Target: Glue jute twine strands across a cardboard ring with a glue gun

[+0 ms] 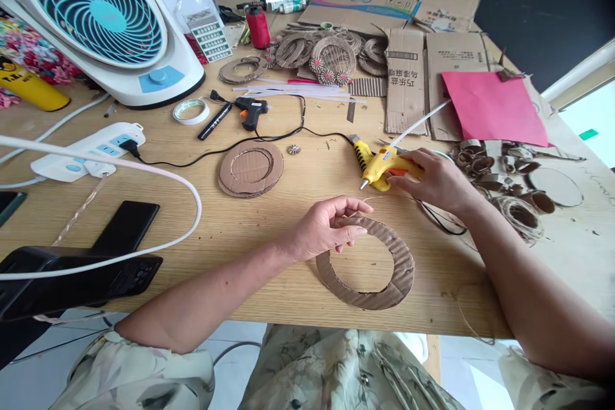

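Right fingers point(416, 157) gripped the yellow glue gun point(385, 163); left fingers point(348, 205) bent over the cardboard ring point(403, 269) on the table point(240, 237), grip unclear. Steadying the ring with the nozzle point(364, 184) aimed clear seemed wise.

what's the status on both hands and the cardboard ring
Right hand gripping yellow glue gun. Left hand at upper edge of cardboard ring. Utility knife partly hidden by glue gun.

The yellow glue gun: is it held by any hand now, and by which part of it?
The right hand holds the yellow glue gun by its handle.
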The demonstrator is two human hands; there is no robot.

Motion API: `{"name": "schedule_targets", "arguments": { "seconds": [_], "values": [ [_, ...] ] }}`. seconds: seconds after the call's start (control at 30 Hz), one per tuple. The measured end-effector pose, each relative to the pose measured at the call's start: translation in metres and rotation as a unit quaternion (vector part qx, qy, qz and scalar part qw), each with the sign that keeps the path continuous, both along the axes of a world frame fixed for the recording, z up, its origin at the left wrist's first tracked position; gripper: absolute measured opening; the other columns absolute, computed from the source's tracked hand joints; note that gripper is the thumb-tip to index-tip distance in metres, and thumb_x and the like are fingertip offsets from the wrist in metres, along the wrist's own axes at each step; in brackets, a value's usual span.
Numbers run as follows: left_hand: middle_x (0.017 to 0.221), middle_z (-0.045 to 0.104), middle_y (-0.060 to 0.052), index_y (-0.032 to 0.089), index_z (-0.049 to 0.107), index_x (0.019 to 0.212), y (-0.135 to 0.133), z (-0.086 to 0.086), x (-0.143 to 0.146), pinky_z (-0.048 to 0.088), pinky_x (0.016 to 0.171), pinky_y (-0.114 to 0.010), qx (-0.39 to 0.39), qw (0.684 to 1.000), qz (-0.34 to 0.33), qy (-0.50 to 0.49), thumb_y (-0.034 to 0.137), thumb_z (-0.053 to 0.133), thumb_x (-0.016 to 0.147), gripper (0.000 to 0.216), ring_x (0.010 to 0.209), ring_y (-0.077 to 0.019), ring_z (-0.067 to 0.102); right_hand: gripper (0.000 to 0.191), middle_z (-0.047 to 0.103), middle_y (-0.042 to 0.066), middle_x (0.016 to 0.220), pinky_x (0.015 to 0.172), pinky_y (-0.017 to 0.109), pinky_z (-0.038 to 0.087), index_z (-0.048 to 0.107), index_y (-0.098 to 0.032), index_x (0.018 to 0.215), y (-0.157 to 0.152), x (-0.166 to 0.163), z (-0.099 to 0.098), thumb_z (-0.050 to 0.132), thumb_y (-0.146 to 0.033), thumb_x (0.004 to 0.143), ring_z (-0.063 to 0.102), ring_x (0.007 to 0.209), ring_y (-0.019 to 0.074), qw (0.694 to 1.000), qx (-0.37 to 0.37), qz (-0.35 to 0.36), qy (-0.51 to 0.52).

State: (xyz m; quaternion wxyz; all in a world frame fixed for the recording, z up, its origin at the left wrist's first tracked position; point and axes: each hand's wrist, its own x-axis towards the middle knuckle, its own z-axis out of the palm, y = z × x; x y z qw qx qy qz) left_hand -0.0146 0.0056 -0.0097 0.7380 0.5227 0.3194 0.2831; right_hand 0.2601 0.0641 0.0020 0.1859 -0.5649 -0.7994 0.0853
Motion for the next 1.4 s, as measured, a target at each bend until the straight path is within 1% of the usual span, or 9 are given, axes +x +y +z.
{"name": "schedule_targets", "arguments": {
  "seconds": [0.1, 0.23, 0.33, 0.5, 0.63, 0.73, 0.83, 1.2, 1.4],
  "values": [
    [0.082, 0.060, 0.001, 0.015, 0.063, 0.113, -0.001, 0.002, 0.000, 0.044, 0.046, -0.015, -0.003, 1.000, 0.002, 0.018, 0.032, 0.075, 0.079, 0.040, 0.059, -0.0057, 0.054, 0.048, 0.067, 0.013, 0.108, 0.084, 0.035, 0.050, 0.063, -0.015, 0.119, -0.010, 0.001, 0.016, 0.063, -0.051, 0.088, 0.064, 0.092, 0.0235, 0.999, 0.034, 0.005, 0.040],
    [0.083, 0.061, 0.001, 0.015, 0.064, 0.113, -0.004, 0.004, -0.001, 0.041, 0.046, -0.014, 0.004, 0.999, 0.008, 0.048, 0.031, 0.076, 0.078, 0.040, 0.060, -0.0055, 0.053, 0.047, 0.066, 0.008, 0.101, 0.076, 0.034, 0.052, 0.063, -0.019, 0.120, -0.022, -0.001, 0.030, 0.072, -0.045, 0.082, 0.063, 0.084, 0.0207, 0.984, 0.145, 0.070, 0.072],
    [0.083, 0.062, 0.001, 0.014, 0.064, 0.111, -0.006, 0.004, 0.001, 0.041, 0.052, -0.015, -0.010, 0.999, 0.027, 0.045, 0.026, 0.078, 0.076, 0.039, 0.063, -0.0054, 0.052, 0.048, 0.064, 0.011, 0.102, 0.076, 0.037, 0.054, 0.061, -0.018, 0.123, -0.028, -0.007, 0.031, 0.073, -0.038, 0.081, 0.063, 0.087, 0.0232, 0.977, 0.180, 0.103, 0.053],
    [0.102, 0.065, -0.004, 0.011, 0.064, 0.107, -0.008, 0.006, 0.004, 0.046, 0.071, -0.017, -0.025, 0.998, 0.054, 0.027, 0.015, 0.076, 0.074, 0.036, 0.078, -0.0065, 0.058, 0.052, 0.065, 0.013, 0.102, 0.076, 0.042, 0.054, 0.060, -0.018, 0.125, -0.032, -0.013, 0.029, 0.075, -0.034, 0.079, 0.063, 0.089, 0.0272, 0.967, 0.230, 0.110, 0.004],
    [0.100, 0.065, -0.003, 0.012, 0.064, 0.102, -0.008, 0.008, 0.005, 0.046, 0.076, -0.019, -0.011, 0.998, 0.057, 0.032, 0.013, 0.076, 0.074, 0.031, 0.078, -0.0067, 0.057, 0.053, 0.066, 0.012, 0.101, 0.075, 0.042, 0.054, 0.060, -0.019, 0.125, -0.033, -0.014, 0.030, 0.077, -0.033, 0.077, 0.064, 0.089, 0.0279, 0.957, 0.267, 0.111, -0.021],
    [0.097, 0.064, -0.002, 0.012, 0.063, 0.100, -0.008, 0.009, 0.004, 0.045, 0.075, -0.019, 0.005, 0.998, 0.055, 0.034, 0.014, 0.076, 0.074, 0.029, 0.077, -0.0067, 0.055, 0.054, 0.067, 0.012, 0.103, 0.075, 0.042, 0.054, 0.059, -0.020, 0.126, -0.034, -0.015, 0.031, 0.078, -0.032, 0.077, 0.064, 0.090, 0.0280, 0.953, 0.278, 0.118, -0.036],
    [0.094, 0.062, -0.002, 0.011, 0.064, 0.103, -0.008, 0.009, 0.004, 0.044, 0.072, -0.018, 0.017, 0.998, 0.051, 0.036, 0.014, 0.076, 0.074, 0.031, 0.076, -0.0066, 0.053, 0.054, 0.067, 0.012, 0.104, 0.075, 0.042, 0.053, 0.058, -0.020, 0.127, -0.034, -0.015, 0.032, 0.077, -0.032, 0.077, 0.064, 0.091, 0.0281, 0.951, 0.282, 0.120, -0.046],
    [0.091, 0.059, -0.001, 0.011, 0.064, 0.104, -0.009, 0.009, 0.003, 0.044, 0.072, -0.018, 0.022, 0.998, 0.050, 0.042, 0.015, 0.075, 0.075, 0.031, 0.076, -0.0068, 0.053, 0.052, 0.066, 0.011, 0.106, 0.077, 0.043, 0.054, 0.056, -0.022, 0.129, -0.035, -0.013, 0.032, 0.075, -0.031, 0.080, 0.063, 0.092, 0.0269, 0.952, 0.276, 0.126, -0.040],
    [0.091, 0.059, 0.000, 0.012, 0.062, 0.097, -0.010, 0.011, 0.003, 0.044, 0.072, -0.018, 0.034, 0.997, 0.055, 0.050, 0.016, 0.075, 0.075, 0.026, 0.075, -0.0063, 0.053, 0.052, 0.065, 0.010, 0.107, 0.077, 0.042, 0.054, 0.056, -0.023, 0.130, -0.035, -0.012, 0.032, 0.074, -0.030, 0.081, 0.063, 0.091, 0.0261, 0.952, 0.278, 0.127, -0.032]
  ]
}}
